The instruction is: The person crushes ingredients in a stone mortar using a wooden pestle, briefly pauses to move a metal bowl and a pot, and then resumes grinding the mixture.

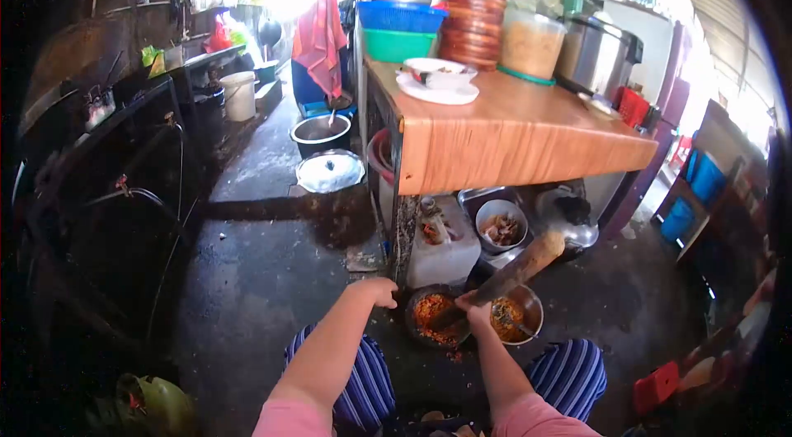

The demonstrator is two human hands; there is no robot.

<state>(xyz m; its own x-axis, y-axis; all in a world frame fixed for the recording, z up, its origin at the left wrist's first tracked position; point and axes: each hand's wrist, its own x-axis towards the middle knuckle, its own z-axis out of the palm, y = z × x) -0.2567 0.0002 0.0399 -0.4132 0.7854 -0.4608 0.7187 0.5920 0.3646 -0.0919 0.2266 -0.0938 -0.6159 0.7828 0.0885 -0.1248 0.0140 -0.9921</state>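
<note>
My right hand (476,311) is closed around a thick wooden pestle (520,265). The pestle slants, with its lower end in a dark mortar (410,323) of crushed orange-red paste (431,310). Left of the mortar, my left hand (379,292) hovers by its rim, apart from it. Its fingers bend loosely, the thumb stands apart, and nothing shows in it. Close on the right of the mortar stands a metal bowl (540,323) of yellow-orange food, with a spoon handle (525,330) in it.
Ahead stands a wood-patterned table (528,144). Under it are a white jerrycan (443,251), a bowl of meat pieces (502,226) and a kettle (577,231). A pot (320,136) and a metal lid (330,171) lie on the floor beyond. A red stool (657,387) is at right.
</note>
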